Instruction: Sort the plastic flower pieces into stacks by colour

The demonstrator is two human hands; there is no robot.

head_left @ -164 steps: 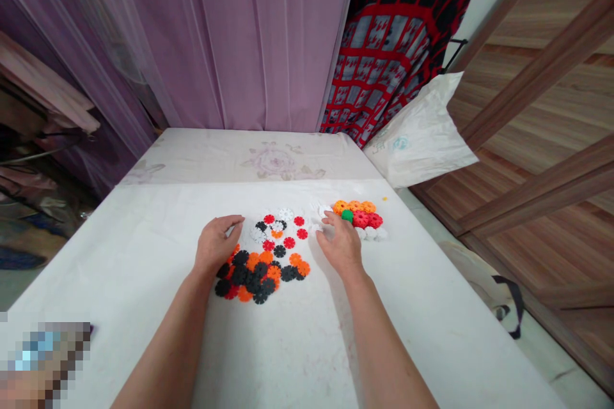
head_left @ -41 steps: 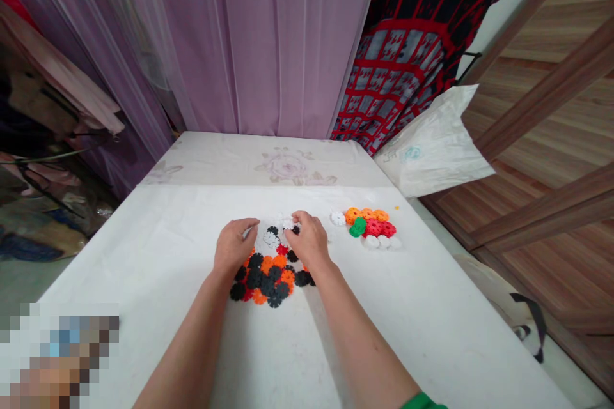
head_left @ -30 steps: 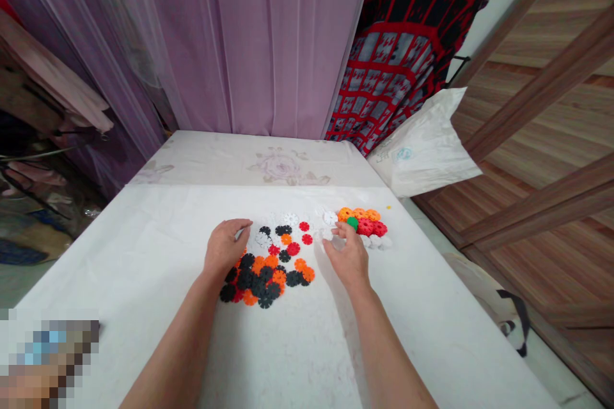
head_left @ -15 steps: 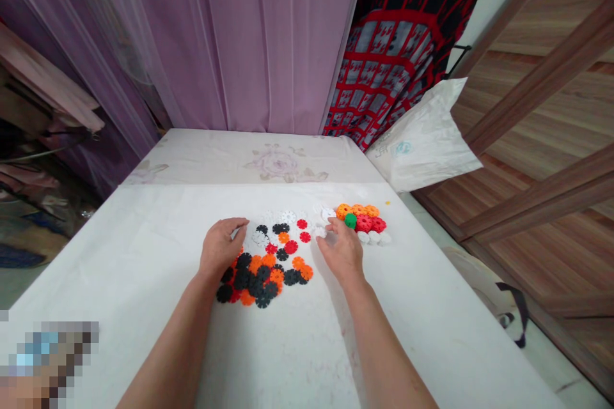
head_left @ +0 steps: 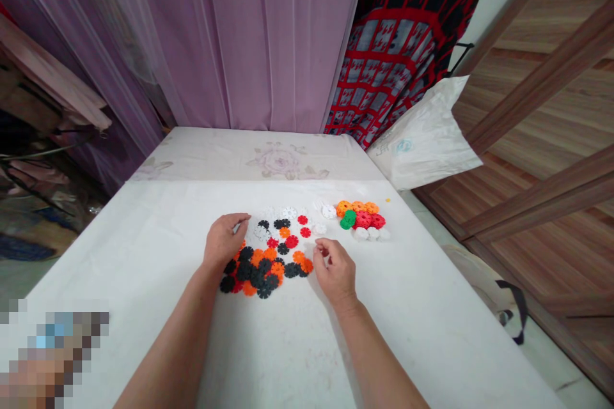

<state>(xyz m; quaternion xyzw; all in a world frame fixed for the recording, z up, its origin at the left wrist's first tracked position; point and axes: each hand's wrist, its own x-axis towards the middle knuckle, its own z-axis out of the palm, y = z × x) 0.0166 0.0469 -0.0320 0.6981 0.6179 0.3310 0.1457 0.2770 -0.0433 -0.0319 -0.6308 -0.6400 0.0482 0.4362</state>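
Note:
Flat notched plastic discs are spread over the white-covered table. My left hand rests at the left edge of a pile of black, orange and red discs, fingers loosely bent and thumb apart, with nothing seen in it. To the right of the pile hovers my right hand, its thumb and forefinger curved with a small gap, holding nothing visible. Just beyond its fingertips lies a white disc. Farther off are grouped rows: orange discs, red discs, white discs and green discs.
Loose red, black and white discs lie between the hands, such as a red disc. A white plastic bag stands off the table's right far corner. Purple curtains hang behind the table. A small yellow bit lies far right.
My right hand has drawn back toward me from the grouped discs, uncovering the green and white ones. My left hand has stayed nearly in place.

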